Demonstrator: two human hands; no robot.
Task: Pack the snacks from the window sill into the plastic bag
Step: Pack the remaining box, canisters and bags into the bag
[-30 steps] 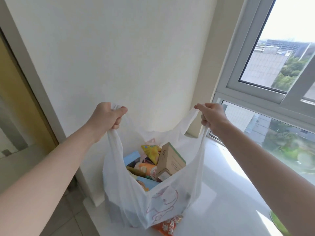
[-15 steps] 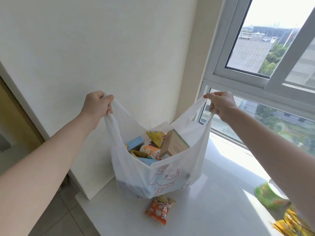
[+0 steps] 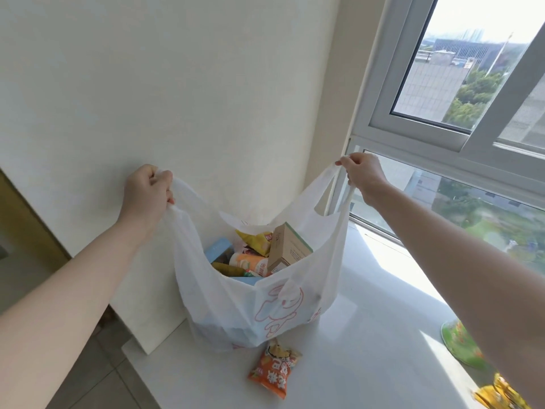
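Observation:
A white plastic bag (image 3: 236, 314) with a red line drawing stands on the white window sill (image 3: 368, 349), held wide open. My left hand (image 3: 146, 193) grips its left handle and my right hand (image 3: 364, 172) grips its right handle. Inside lie several snacks: a brown carton (image 3: 287, 249), a yellow packet (image 3: 256, 240), an orange and white bottle (image 3: 250, 262) and a blue box (image 3: 218, 250). An orange snack packet (image 3: 272, 369) lies on the sill just in front of the bag.
A green packet (image 3: 460, 343) and a yellow packet (image 3: 498, 397) lie at the sill's right end, partly behind my right arm. A white wall stands behind the bag, the window (image 3: 460, 84) to the right. Tiled floor (image 3: 97, 376) drops off on the left.
The bag has come down and back onto the sill, its handles pulled farther apart. The orange packet in front of it is now fully in sight.

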